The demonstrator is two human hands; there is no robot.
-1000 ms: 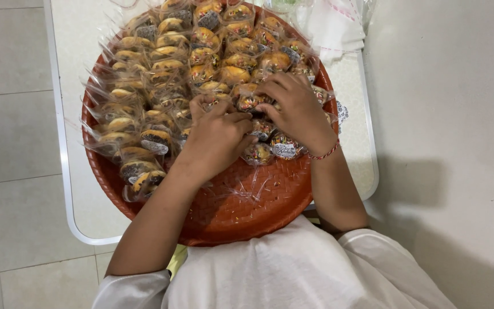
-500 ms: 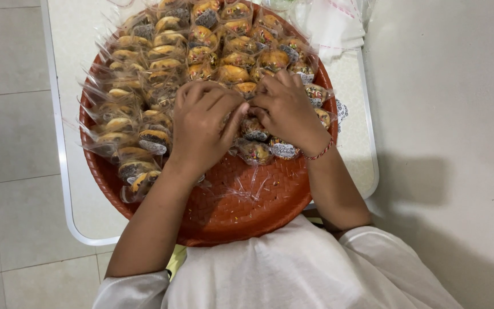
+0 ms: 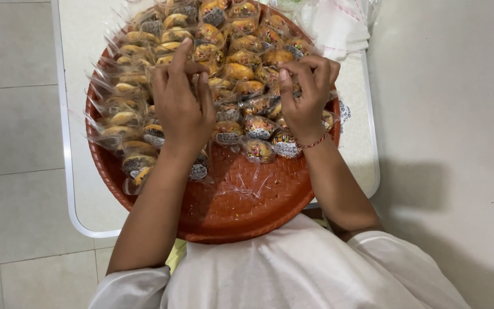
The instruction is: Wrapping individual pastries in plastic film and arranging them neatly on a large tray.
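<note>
A: Both hands up over the round woven red tray, which sits on the white worktop. Left hand has its fingers pinched shut on a clear wrapper edge, approx. mid-tray.

B: And the right hand?

A: Curled closed too, fingertips nipping clear film just above the sprinkle-topped wrapped cakes. Can't tell which cake the film belongs to.

B: So where's the work at?

A: Looks like sorting or lining up. The wrapped cakes fill the far half in rows, the near half of the tray is bare weave w/ one loose wrapper.

B: Next move?

A: I'd say a light pull is needed, so the neighbours don't shift. A pile of spare bags sits beyond the tray, top right.
</note>
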